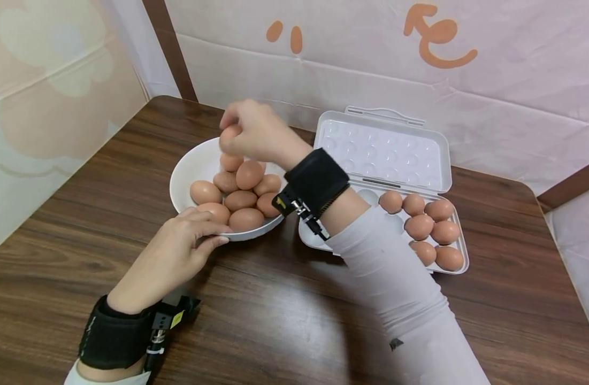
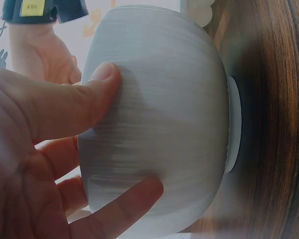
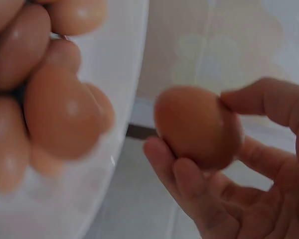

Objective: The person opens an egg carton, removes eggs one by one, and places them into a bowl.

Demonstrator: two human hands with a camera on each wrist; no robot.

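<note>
Right hand [image 1: 255,131] grip pinches one brown egg [image 3: 197,127] above the round white ceramic bowl [image 1: 188,171]; left hand [image 1: 171,256] grip clasps the bowl's near wall.

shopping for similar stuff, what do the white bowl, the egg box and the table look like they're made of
White bowl: likely glazed ceramic; smooth, faintly ridged wall and a foot ring in the left wrist view.
Egg box: moulded plastic, pale and slightly translucent, with dimpled lid and hinge.
Table: dark wood grain with a soft sheen, possibly laminate rather than solid wood.
</note>
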